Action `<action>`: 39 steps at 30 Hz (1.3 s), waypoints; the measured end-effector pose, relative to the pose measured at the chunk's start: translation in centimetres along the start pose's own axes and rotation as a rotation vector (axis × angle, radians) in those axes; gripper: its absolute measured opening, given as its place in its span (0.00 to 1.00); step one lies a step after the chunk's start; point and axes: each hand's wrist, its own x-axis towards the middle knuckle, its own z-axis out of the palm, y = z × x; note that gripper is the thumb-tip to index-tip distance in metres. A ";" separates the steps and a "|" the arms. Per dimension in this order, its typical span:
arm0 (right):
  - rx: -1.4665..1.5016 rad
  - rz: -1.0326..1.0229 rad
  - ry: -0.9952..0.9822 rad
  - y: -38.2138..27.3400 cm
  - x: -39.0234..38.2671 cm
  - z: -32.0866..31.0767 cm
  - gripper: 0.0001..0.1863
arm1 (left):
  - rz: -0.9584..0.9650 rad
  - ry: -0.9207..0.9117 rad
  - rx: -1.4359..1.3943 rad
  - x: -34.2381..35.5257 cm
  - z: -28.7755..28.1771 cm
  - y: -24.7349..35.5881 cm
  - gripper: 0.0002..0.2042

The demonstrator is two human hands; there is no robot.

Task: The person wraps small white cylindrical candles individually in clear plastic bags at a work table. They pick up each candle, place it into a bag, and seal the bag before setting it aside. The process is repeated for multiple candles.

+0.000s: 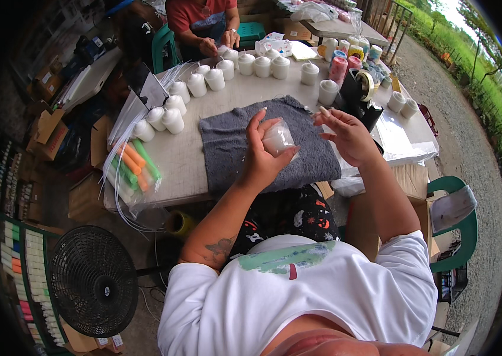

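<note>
My left hand (259, 153) is wrapped around a white pillar candle (278, 139) in clear plastic, held above a dark grey towel (223, 137). The candle is tilted, with its plastic catching the light. To the right, and apart from the candle, my right hand (349, 135) is raised with thumb and fingers pinched together. Something small and pale seems to be at its fingertips, too small to name. A row of white candles (197, 85) curves along the table beyond the towel, and one more candle (328, 93) stands near my right hand.
A black tape dispenser with a tape roll (367, 86) stands at the right, beside red and coloured rolls (338, 69). Orange and green sticks (134, 159) lie at the table's left. Across the table (175, 170) a person in a red shirt (194, 18) handles a candle. A black fan (94, 282) stands lower left.
</note>
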 end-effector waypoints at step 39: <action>-0.237 -0.296 -0.143 4.8 -7.9 -1.5 0.10 | 0.490 -0.136 0.917 -4.8 1.2 -3.2 0.27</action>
